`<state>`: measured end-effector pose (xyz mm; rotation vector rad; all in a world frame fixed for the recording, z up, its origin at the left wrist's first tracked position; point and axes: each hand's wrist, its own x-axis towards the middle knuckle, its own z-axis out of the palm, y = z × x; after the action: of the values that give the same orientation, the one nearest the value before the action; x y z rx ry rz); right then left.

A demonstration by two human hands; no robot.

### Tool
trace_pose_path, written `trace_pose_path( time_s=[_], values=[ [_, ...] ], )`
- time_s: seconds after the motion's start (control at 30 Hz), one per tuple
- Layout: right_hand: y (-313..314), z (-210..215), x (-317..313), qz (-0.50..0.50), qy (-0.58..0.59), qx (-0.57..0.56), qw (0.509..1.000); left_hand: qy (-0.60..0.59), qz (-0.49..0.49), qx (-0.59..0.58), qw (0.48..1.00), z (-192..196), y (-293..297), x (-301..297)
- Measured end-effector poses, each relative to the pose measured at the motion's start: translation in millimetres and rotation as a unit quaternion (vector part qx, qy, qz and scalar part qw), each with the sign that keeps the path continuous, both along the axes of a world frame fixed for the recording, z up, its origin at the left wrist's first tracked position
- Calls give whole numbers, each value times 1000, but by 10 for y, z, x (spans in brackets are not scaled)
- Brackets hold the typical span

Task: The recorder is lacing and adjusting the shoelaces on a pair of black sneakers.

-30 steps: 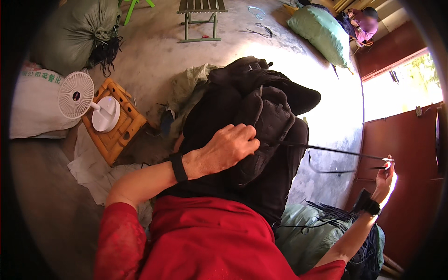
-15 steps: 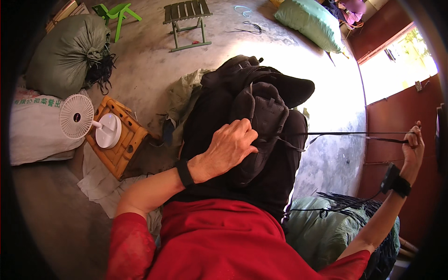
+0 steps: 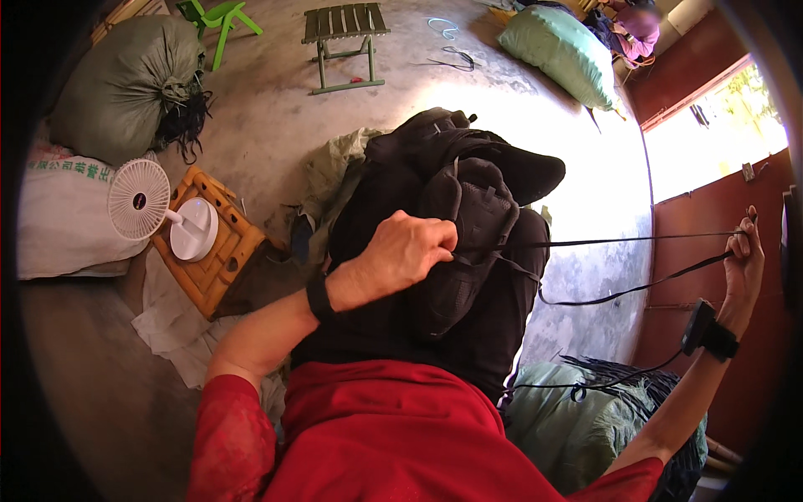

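Note:
A black padded piece with a mesh surface (image 3: 478,251) lies across my black-clad lap, beside a black cap-like brim (image 3: 535,174). My left hand (image 3: 411,248) is closed in a pinch at its left side, on one end of a narrow black strap (image 3: 619,240). The strap runs nearly straight to the right, where my raised right hand (image 3: 743,241) grips it with curled fingers. A second length of strap sags below, from the padded piece up to the right hand. Exactly what the left fingertips pinch is partly hidden.
A white fan (image 3: 139,201) stands on a bamboo stool (image 3: 219,276) at left, near stuffed sacks (image 3: 117,88). A folding stool (image 3: 347,23) and green chair (image 3: 219,17) are farther off. Another green sack with black straps (image 3: 569,402) sits at lower right. A person (image 3: 637,33) sits far right.
My left hand has rolled and closed into a tighter pinch. The lower length of strap now droops in a wider loop, while the right hand stays about where it was.

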<state>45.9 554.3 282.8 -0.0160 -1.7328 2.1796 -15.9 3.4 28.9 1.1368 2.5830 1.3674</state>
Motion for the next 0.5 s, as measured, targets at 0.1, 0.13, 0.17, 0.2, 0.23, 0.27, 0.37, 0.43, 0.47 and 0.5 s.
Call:
trace_pose_path(
  time_s=[0.1, 0.13, 0.17, 0.2, 0.23, 0.27, 0.37, 0.43, 0.47, 0.5],
  values=[
    [102, -28, -18, -8, -9, 1, 1000, -227, -54, 36, 972, 125, -55, -139],
    [46, -112, -62, 17, -14, -4, 1000, -247, -61, 32, 967, 136, -74, -160],
    [-11, -186, -103, 43, -19, -10, 999, -249, -58, 32, 966, 110, -81, -170],
    [-73, -247, -139, 45, -21, -11, 999, -128, -64, -5, 990, 75, -82, -176],
    [-138, -285, -153, 33, -25, -20, 999, -5, -71, -43, 997, 84, -79, -181],
    [-172, -305, -167, 21, -29, -28, 999, -5, -69, -43, 997, 104, -79, -188],
    [-145, -292, -198, 11, -28, -24, 999, 39, -73, -126, 989, 232, -91, -214],
    [-43, -225, -221, 12, -29, -5, 999, 62, -50, -103, 992, 298, -134, -217],
    [31, -186, -225, 12, -30, 13, 999, 61, -50, -103, 992, 291, -146, -218],
    [110, -137, -219, 12, -31, 12, 999, 21, -45, -98, 994, 284, -156, -218]
  ],
)
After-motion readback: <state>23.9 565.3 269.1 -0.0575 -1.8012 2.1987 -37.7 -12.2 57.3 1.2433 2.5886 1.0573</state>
